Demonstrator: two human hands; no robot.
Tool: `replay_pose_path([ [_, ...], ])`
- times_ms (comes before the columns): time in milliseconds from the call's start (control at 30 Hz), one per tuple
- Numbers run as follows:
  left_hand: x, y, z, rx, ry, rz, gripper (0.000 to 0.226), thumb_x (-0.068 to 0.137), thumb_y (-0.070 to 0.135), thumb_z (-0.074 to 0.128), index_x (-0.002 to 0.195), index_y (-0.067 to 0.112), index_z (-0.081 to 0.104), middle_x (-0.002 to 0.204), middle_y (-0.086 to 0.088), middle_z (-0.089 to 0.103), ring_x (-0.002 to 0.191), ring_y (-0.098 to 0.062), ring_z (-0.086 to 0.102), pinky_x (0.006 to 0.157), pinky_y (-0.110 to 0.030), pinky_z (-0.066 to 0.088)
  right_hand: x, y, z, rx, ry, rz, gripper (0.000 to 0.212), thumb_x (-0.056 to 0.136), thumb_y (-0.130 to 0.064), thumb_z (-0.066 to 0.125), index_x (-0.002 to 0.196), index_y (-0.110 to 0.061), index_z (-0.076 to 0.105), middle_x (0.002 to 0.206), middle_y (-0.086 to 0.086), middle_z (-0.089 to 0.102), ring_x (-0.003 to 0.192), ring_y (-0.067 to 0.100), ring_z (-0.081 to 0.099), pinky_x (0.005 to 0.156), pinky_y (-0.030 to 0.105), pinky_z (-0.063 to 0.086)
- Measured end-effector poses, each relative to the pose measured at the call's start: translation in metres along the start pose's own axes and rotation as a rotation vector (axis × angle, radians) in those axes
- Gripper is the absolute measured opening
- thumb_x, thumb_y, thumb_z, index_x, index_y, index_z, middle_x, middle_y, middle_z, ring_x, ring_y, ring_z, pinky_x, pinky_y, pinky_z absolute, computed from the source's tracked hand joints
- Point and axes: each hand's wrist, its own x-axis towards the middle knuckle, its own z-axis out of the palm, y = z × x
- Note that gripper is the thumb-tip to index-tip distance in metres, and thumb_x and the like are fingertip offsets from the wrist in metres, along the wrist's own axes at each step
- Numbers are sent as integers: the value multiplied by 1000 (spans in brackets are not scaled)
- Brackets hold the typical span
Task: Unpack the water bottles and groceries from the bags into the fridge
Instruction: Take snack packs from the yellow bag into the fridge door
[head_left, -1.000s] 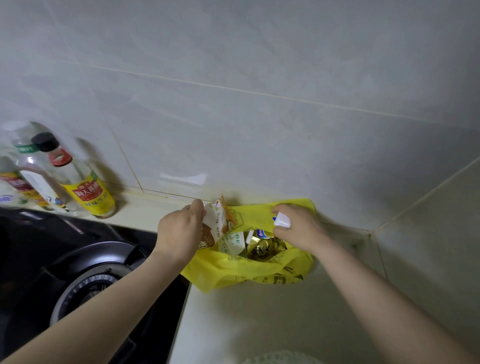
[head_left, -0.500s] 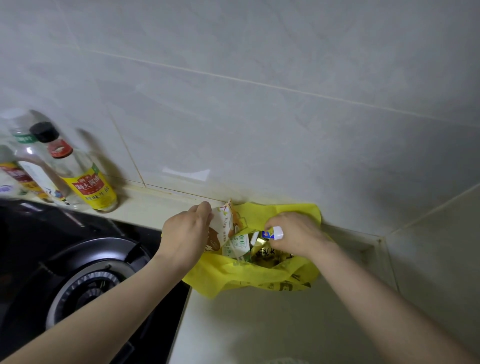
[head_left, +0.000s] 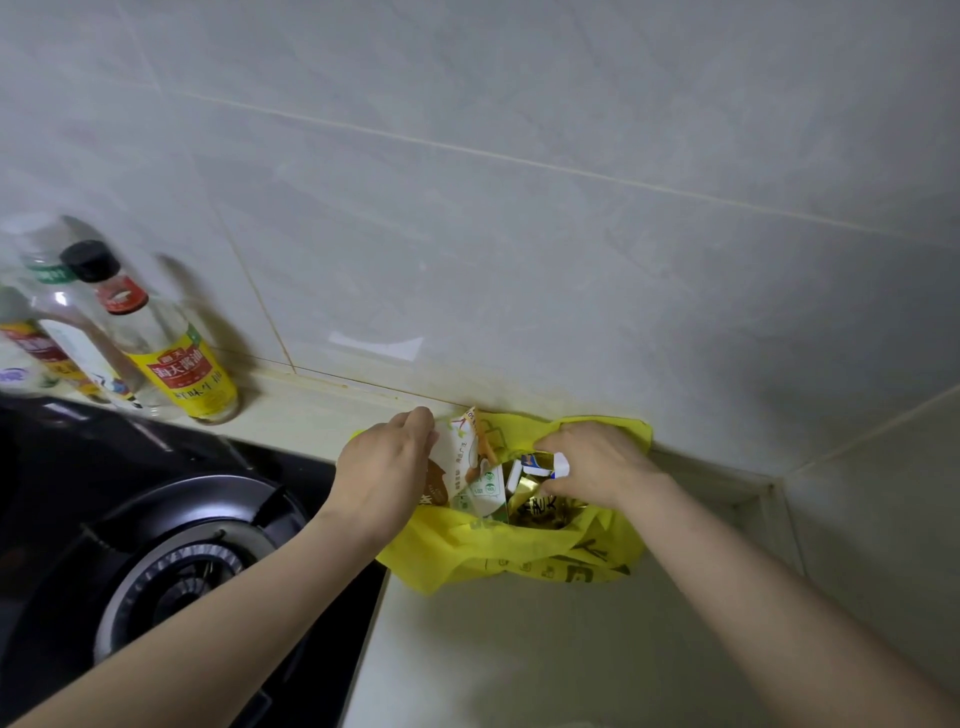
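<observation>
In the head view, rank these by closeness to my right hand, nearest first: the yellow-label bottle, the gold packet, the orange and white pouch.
1. The gold packet, in the yellow bag just below the right hand, which pinches a small white box.
2. The orange and white pouch, at the bag's left side, held by the left hand.
3. The yellow-label bottle, far left, behind the stove.

Bright yellow bag (head_left: 519, 558), dark olive print across its front. Inside: a white packet (head_left: 460, 457) with orange and brown print, a white carton (head_left: 487, 489) with green logos, a blue-and-white box (head_left: 545, 463), and gold foil (head_left: 545, 512) with dark lettering. The clear bottle (head_left: 176, 374) has a black cap, red neck band and yellow label with a red panel. Black hob (head_left: 156, 545), pale grey tiles (head_left: 519, 234), cream counter (head_left: 519, 660).
</observation>
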Motion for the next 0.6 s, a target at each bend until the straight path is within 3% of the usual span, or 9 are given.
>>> replay_pose_path([
  [200,-3,-1,3,12,-12,4,56,90,37,13,96,5,58,76,-9,65,57,-32,56,47,-38,45,0,-4,6,-21,46,-14,35,82,-48,64,112,-31,64,100,-1,59,95,21,57,71,31,44],
  [433,-5,-2,4,25,18,22,49,92,34,20,90,5,59,72,-9,66,52,-31,57,42,-36,45,3,-9,5,9,32,-9,30,81,-36,64,110,-31,68,108,-4,64,98,21,59,79,33,51],
  [600,-10,-3,5,26,20,44,45,93,32,23,87,4,58,69,-8,64,47,-31,55,38,-34,43,-10,-15,13,51,2,-30,23,77,-33,62,97,-29,72,91,-8,68,85,19,60,65,29,45],
])
